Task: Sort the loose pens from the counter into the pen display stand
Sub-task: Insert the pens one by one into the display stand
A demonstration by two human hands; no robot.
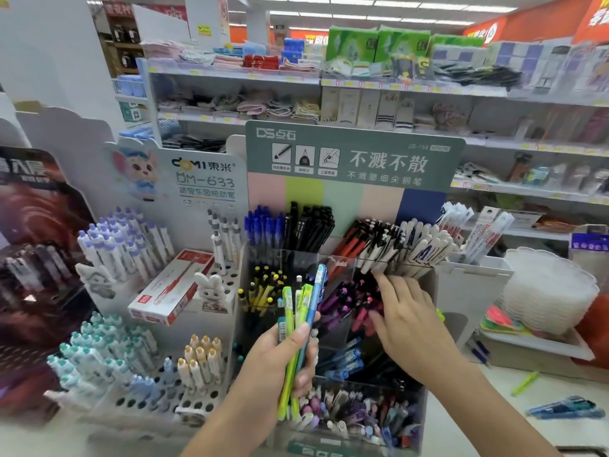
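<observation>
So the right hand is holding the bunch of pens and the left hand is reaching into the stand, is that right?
No, the hands are swapped. In the head view the left hand holds the pens, and the right hand reaches into the stand.

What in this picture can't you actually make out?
All in the head view:
- Lower ends of the pens: hidden inside the left hand.
- Whether the right hand touches the purple pens: its fingers cover that spot.
- Loose pens on the counter: blurred near the edge, count unclear.
- Bottom label of the stand: cut off by the lower edge.
</observation>
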